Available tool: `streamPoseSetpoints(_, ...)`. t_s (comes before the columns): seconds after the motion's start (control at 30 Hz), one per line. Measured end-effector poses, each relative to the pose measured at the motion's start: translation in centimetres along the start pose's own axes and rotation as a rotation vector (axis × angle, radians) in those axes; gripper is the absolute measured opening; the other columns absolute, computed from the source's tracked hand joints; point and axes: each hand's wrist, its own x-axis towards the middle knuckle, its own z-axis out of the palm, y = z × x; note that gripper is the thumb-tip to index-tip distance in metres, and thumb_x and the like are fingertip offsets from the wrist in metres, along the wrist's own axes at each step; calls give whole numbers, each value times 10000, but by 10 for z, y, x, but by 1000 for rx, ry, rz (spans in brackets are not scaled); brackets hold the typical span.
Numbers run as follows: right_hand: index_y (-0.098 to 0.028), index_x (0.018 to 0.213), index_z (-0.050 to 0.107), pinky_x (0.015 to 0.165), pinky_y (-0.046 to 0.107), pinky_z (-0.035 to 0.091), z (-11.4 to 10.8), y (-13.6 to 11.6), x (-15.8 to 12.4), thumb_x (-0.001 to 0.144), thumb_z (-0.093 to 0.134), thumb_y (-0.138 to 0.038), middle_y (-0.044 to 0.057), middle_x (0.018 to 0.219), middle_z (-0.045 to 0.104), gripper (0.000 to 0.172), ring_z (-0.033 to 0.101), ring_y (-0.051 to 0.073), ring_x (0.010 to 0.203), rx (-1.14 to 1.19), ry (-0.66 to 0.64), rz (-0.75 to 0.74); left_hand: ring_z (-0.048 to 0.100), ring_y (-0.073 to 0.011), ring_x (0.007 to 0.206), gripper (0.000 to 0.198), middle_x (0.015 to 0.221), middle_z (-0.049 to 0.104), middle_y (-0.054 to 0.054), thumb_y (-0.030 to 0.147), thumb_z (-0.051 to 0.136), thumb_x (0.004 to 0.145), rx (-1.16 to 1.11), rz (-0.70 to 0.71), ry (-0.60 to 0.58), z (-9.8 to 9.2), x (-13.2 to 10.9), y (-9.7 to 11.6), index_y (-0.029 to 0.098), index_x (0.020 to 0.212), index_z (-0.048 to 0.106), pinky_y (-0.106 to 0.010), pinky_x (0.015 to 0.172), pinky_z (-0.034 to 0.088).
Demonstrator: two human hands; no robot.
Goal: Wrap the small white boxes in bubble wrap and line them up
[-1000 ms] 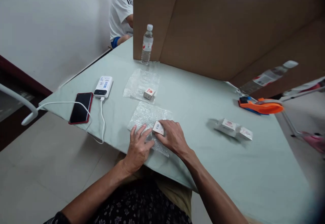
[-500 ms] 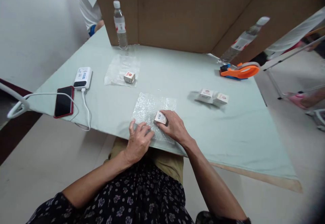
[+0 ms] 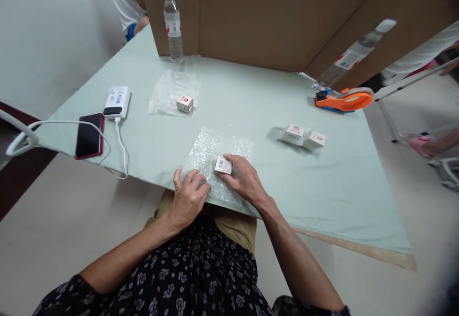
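A sheet of bubble wrap (image 3: pixel 211 151) lies at the near edge of the pale green table (image 3: pixel 251 115). A small white box with a barcode (image 3: pixel 223 165) sits on it. My right hand (image 3: pixel 244 179) pinches that box from the right. My left hand (image 3: pixel 187 197) is curled over the near left corner of the bubble wrap, gripping its edge.
A second small box (image 3: pixel 184 103) rests on another bubble wrap sheet (image 3: pixel 168 91). Two wrapped boxes (image 3: pixel 303 136) lie to the right, an orange tape dispenser (image 3: pixel 344 101) beyond. A power bank (image 3: pixel 116 102), phone (image 3: pixel 89 135), two water bottles (image 3: pixel 173 24) and cardboard screens (image 3: pixel 258 15) stand around. Another person sits behind, at the far left.
The camera view shifted from a tilted angle to a more level one. My hands stayed on the box and bubble wrap; the left hand slid slightly toward the wrap's near corner.
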Motion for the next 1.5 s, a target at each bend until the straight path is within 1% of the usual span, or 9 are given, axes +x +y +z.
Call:
streamPoseSetpoints(0.13,-239,1277,574,969,496,483,5,1,6,840,668,-311,110,1243,667,452,611,291,1135,45,-9,48,547,-281,1243,126,1019,729,-28,119,585,891,-22,6,8,-4,2,1,211,895,671,-639,1181,27)
streamPoseSetpoints(0.27,-205,1221,626,827,402,524,0,0,11,822,684,-420,97,1130,702,457,656,248,957,198,6,226,554,-287,1226,139,1003,726,-35,101,589,873,-43,-10,4,-5,4,-1,210,879,675,-667,1178,68)
streamPoseSetpoints(0.37,-208,1109,690,735,346,507,-8,-6,16,902,573,-480,52,940,727,361,648,204,803,284,-100,299,555,-292,1220,128,1008,722,-39,103,599,867,-48,-10,-5,-6,4,-2,207,868,673,-675,1173,103)
streamPoseSetpoints(0.5,-212,881,738,852,407,471,-13,-12,16,995,384,-458,85,923,707,446,633,249,922,42,-147,244,560,-289,1213,114,994,720,-33,122,598,882,-51,1,4,-8,5,-2,211,867,669,-672,1172,115)
streamPoseSetpoints(0.67,-218,1290,589,974,473,440,-11,-8,0,903,568,-534,124,1292,625,500,562,304,1195,-77,-54,92,562,-277,1193,119,990,705,-41,132,595,883,-52,-5,-23,-10,3,-3,215,934,664,-666,1172,142)
streamPoseSetpoints(0.9,-230,1240,599,904,458,449,-1,-4,-1,891,616,-424,111,1189,690,399,617,292,1086,-95,1,64,581,-234,1031,132,911,664,-35,108,587,863,-13,16,-43,-6,3,-5,207,902,665,-641,1168,207)
streamPoseSetpoints(1.17,-231,1258,598,906,457,440,4,1,1,885,636,-459,114,1221,685,439,620,291,1086,-72,-29,55,578,-237,1056,125,922,659,-44,180,576,907,-30,24,19,-8,14,-6,222,865,687,-612,1150,253)
streamPoseSetpoints(1.4,-259,1293,596,988,483,459,-28,-3,0,1013,316,-530,92,1269,663,480,613,261,1159,209,-109,105,545,-278,1193,92,1111,671,-73,200,606,890,-93,35,-8,-12,49,-11,222,872,693,-611,1137,262)
streamPoseSetpoints(1.5,-268,1311,576,1012,486,464,-41,-8,-10,950,463,-585,91,1301,635,493,601,269,1186,251,-77,115,545,-288,1209,100,1138,677,-86,183,597,882,-115,3,-74,-13,63,-15,211,860,690,-625,1137,242)
